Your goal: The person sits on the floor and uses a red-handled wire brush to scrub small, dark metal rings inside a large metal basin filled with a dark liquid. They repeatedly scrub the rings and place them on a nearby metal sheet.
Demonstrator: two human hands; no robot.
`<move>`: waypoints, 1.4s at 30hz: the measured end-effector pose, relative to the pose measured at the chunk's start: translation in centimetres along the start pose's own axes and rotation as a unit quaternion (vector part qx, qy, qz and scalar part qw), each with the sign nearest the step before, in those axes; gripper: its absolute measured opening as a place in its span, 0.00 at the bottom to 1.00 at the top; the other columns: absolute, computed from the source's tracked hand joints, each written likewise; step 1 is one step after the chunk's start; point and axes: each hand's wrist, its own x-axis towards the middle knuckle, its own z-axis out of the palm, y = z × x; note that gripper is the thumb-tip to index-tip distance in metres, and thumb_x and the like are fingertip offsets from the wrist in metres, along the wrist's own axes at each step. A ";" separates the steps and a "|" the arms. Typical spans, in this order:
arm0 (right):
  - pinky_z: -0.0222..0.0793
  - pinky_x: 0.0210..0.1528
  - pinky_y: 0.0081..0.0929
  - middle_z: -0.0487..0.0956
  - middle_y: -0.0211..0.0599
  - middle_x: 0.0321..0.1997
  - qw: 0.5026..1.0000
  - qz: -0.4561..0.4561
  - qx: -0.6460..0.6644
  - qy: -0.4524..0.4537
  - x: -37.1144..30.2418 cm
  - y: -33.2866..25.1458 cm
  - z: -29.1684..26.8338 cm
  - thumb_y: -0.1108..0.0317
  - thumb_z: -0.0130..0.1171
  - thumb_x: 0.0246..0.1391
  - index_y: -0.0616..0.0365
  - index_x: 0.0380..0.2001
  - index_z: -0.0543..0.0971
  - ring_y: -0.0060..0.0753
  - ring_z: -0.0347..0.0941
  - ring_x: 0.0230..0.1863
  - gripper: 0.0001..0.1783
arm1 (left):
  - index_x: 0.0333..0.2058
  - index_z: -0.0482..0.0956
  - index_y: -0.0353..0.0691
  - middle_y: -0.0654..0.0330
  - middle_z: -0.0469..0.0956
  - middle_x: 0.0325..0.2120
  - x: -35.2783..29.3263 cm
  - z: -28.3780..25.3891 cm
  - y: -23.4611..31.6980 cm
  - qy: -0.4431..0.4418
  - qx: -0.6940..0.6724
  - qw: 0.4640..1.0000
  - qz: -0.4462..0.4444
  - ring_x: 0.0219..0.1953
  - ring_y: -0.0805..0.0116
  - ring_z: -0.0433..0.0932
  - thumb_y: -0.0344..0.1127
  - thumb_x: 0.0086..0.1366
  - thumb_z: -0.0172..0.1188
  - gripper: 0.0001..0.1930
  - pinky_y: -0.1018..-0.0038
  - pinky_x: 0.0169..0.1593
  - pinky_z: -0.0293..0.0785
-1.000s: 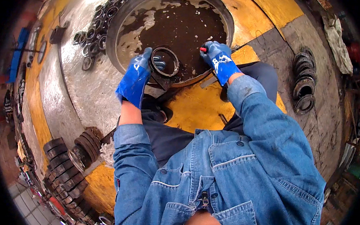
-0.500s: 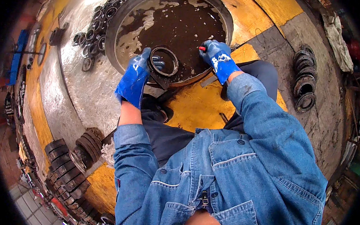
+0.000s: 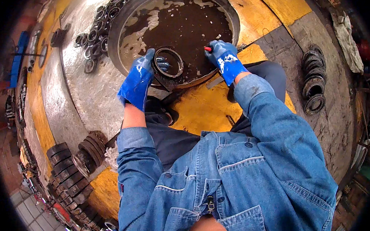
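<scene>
My left hand (image 3: 139,77), in a blue glove, grips a dark metal ring (image 3: 169,62) by its left edge and holds it upright at the near rim of a large round basin (image 3: 129,16) filled with dark brown liquid. My right hand (image 3: 223,57), also blue-gloved, is closed around a small tool with a red tip (image 3: 207,48), held just right of the ring over the basin's near edge. What the tool's tip is, I cannot make out.
Several loose dark rings (image 3: 99,25) lie left of the basin on a wet floor. A stack of rings (image 3: 314,84) sits at the right. Rows of stacked rings (image 3: 71,166) line the lower left. A rag (image 3: 348,38) lies at the upper right. Yellow painted floor (image 3: 202,110) is underfoot.
Both hands stay at the basin's near rim. The right hand with the red-tipped tool has shifted slightly left toward the ring; the left hand keeps its hold on the ring.
</scene>
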 end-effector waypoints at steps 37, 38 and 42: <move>0.79 0.43 0.47 0.87 0.40 0.37 0.988 -0.065 0.078 0.114 -0.2 1.5 2.5 0.57 0.72 0.50 0.45 0.37 0.86 0.50 0.84 0.41 0.11 | 0.49 0.84 0.35 0.56 0.87 0.38 2.3 4.8 3.0 -0.018 0.287 0.942 0.172 0.36 0.69 0.83 0.52 0.72 0.63 0.23 0.71 0.39 0.78; 0.79 0.44 0.48 0.86 0.40 0.38 0.979 -0.107 0.101 0.138 0.0 2.4 3.0 0.56 0.70 0.52 0.44 0.37 0.86 0.52 0.84 0.42 0.11 | 0.50 0.83 0.34 0.56 0.87 0.38 2.4 6.5 1.7 -0.029 0.327 0.928 0.175 0.37 0.69 0.82 0.52 0.71 0.63 0.24 0.71 0.40 0.78; 0.79 0.45 0.50 0.86 0.42 0.38 0.971 -0.106 0.167 0.137 0.5 1.3 1.3 0.55 0.66 0.55 0.44 0.39 0.86 0.55 0.83 0.42 0.11 | 0.58 0.78 0.29 0.48 0.86 0.46 6.6 6.4 -1.6 0.022 0.488 0.851 0.192 0.46 0.58 0.85 0.54 0.66 0.69 0.34 0.64 0.53 0.79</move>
